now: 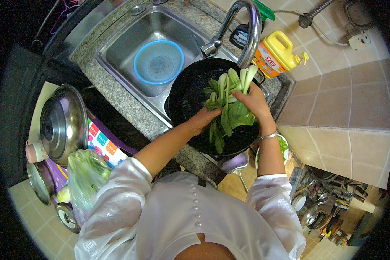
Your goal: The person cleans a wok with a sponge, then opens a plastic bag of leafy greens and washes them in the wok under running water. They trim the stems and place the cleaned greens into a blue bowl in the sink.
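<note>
A bunch of bok choy [232,97] is held over a large black wok [190,87] that rests on the sink's right side. My right hand [254,99] grips the pale stems, its thumb across them. From the left, my left hand [206,118] reaches under the green leaves; its fingers are partly hidden there, so whether it grips them is unclear. Some leaves hang down toward the wok's near side. The chrome faucet [252,39] arches above the wok, its spout end close to the stems.
A blue plastic basket [159,62] sits in the steel sink basin [120,52]. Behind the wok stands a yellow detergent jug [274,53]. A metal spatula [235,164] and a bowl of cut greens [284,148] are near my right forearm. Pot lids [63,125] and bagged vegetables [87,175] lie left.
</note>
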A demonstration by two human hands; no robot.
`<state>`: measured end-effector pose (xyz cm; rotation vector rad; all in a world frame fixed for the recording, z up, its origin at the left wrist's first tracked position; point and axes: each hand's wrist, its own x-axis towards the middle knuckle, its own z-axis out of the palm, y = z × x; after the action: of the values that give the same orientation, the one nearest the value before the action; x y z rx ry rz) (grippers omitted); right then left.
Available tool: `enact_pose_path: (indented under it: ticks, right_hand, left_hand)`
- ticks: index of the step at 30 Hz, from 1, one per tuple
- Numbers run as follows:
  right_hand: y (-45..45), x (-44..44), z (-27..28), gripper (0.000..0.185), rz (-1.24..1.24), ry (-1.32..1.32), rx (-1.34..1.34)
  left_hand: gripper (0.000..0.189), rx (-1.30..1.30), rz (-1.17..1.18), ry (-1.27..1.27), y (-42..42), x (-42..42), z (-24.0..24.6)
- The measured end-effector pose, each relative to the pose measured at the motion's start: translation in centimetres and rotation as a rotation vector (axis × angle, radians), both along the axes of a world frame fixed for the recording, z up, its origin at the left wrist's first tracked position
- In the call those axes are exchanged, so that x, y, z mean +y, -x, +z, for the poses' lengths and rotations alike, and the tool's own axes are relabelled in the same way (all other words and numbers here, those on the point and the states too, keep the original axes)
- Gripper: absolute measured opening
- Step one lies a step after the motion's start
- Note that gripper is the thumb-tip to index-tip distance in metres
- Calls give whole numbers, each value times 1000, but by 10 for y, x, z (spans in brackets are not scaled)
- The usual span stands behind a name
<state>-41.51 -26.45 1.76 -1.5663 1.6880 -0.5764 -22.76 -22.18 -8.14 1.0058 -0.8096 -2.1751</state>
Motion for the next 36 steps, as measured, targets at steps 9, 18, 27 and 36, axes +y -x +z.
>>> enact_pose_path:
  ticks: [9, 18, 27, 36]
  right_hand:
    - [-24, 3, 8, 61, 264, -74, 56]
    - [6, 4, -83, 67, -228, -101, 12]
    - [-45, 11, -74, 41, -325, -378, -623]
    - [4, 8, -25, 26, -136, -78, -154]
  left_hand:
    - [83, -666, 162, 568, -51, -14, 19]
    - [100, -600, 87, 405, -27, -37, -14]
    - [82, -60, 156, -271, -20, -37, -15]
    - [55, 70, 240, -80, -34, -26, 21]
